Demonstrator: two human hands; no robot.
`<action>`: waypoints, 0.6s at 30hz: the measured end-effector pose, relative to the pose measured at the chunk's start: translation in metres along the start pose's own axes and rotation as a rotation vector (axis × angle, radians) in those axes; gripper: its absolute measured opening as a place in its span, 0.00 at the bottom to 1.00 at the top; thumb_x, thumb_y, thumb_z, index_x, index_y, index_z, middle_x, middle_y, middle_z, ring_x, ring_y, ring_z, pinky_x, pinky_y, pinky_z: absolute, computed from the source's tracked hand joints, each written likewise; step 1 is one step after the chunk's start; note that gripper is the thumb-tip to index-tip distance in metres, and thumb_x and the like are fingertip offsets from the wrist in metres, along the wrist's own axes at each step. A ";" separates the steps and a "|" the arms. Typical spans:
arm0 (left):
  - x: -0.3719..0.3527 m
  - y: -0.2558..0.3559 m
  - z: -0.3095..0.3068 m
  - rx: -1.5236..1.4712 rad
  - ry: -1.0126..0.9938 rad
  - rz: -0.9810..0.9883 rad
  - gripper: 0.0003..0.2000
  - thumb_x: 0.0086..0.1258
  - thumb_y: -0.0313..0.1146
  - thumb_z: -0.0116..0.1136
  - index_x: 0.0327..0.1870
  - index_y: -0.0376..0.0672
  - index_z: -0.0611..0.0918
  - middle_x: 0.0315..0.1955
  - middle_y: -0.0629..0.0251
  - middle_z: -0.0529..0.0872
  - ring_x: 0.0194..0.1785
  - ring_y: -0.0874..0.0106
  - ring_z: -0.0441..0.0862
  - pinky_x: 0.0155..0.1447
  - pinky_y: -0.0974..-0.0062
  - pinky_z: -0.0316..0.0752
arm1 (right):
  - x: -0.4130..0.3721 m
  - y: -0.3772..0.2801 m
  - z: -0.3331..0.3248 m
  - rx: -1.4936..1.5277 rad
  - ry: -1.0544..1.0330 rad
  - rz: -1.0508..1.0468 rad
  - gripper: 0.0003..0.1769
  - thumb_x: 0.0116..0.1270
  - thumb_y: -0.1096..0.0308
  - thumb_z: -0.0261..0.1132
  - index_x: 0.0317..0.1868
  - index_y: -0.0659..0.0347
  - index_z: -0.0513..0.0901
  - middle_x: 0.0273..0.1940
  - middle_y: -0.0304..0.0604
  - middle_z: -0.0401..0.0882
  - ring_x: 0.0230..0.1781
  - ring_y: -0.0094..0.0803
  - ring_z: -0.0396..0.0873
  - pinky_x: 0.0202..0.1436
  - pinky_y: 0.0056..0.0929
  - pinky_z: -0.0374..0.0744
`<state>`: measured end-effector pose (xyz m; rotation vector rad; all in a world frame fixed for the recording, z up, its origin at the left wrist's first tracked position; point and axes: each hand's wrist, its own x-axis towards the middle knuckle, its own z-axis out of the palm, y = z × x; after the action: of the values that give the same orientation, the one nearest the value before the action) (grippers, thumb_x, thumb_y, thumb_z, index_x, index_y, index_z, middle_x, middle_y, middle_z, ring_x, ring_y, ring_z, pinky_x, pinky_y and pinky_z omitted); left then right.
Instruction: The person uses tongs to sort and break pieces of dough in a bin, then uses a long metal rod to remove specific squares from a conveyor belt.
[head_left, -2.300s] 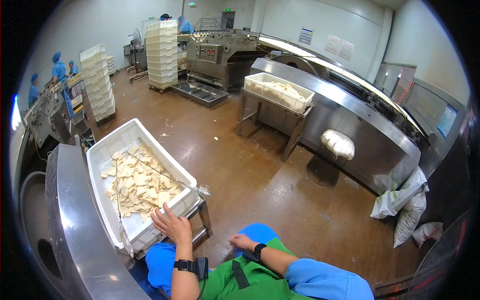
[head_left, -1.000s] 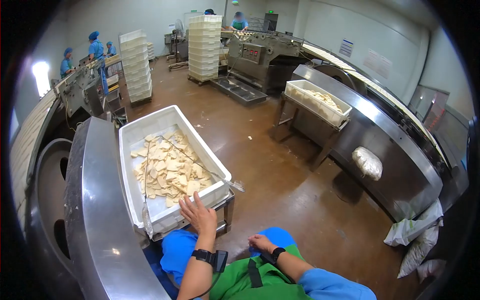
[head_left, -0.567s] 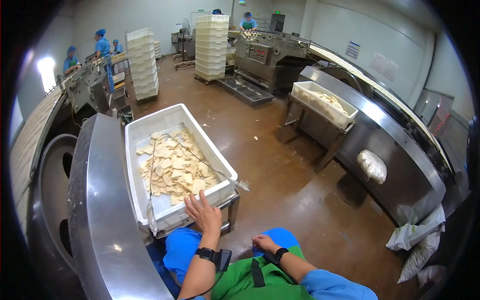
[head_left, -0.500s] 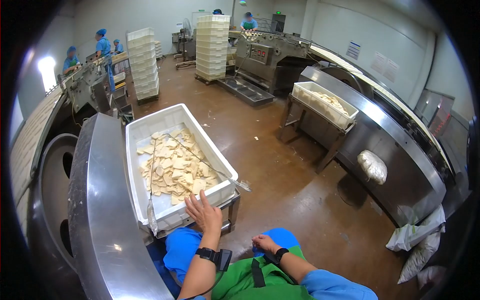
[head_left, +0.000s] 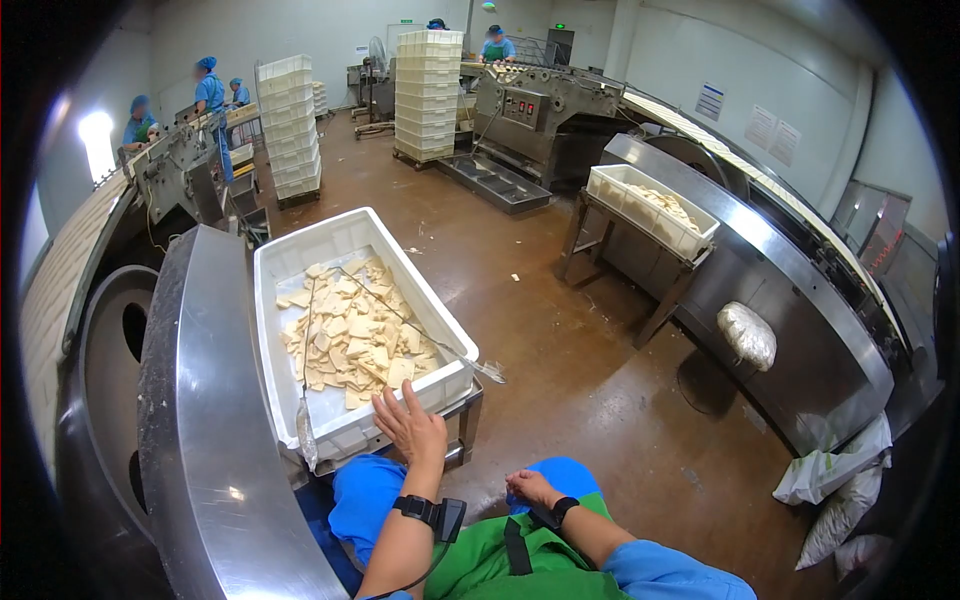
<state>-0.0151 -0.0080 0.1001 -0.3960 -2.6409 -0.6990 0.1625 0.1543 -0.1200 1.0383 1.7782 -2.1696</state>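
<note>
My left hand point(head_left: 412, 428) lies on the near rim of a large white plastic tub point(head_left: 392, 265), fingers spread and holding nothing. Inside the tub is a heap of pale, flat, broken pieces point(head_left: 350, 335) that look like dough or biscuit. Two long thin rods with wrapped ends lie across the tub: one point(head_left: 307, 430) hangs over its near left corner, the other point(head_left: 487, 370) sticks out past its right side. My right hand point(head_left: 533, 487) rests on my blue-clad knee, its fingers curled closed, with nothing visible in them.
Curved steel machine housings stand at my left point(head_left: 225, 400) and right point(head_left: 750, 300). A second white tub point(head_left: 650, 205) of pale pieces sits on a metal stand. Tall crate stacks point(head_left: 428, 95) rise behind. White bags point(head_left: 845, 490) lie at lower right. Several people work farther back.
The view has shifted very slightly. Both my hands keep their places. At the far left, a person near the conveyor has changed posture a little.
</note>
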 end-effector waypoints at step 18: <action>0.000 -0.001 0.001 0.001 0.014 0.019 0.36 0.49 0.31 0.58 0.64 0.43 0.60 0.62 0.47 0.56 0.70 0.46 0.43 0.69 0.48 0.42 | -0.002 -0.001 0.002 0.059 0.023 0.002 0.09 0.64 0.65 0.59 0.38 0.63 0.79 0.30 0.37 0.79 0.27 0.24 0.75 0.34 0.23 0.75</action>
<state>-0.0153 -0.0081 0.0992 -0.4147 -2.6209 -0.6919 0.1627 0.1519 -0.1174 1.0814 1.7321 -2.2308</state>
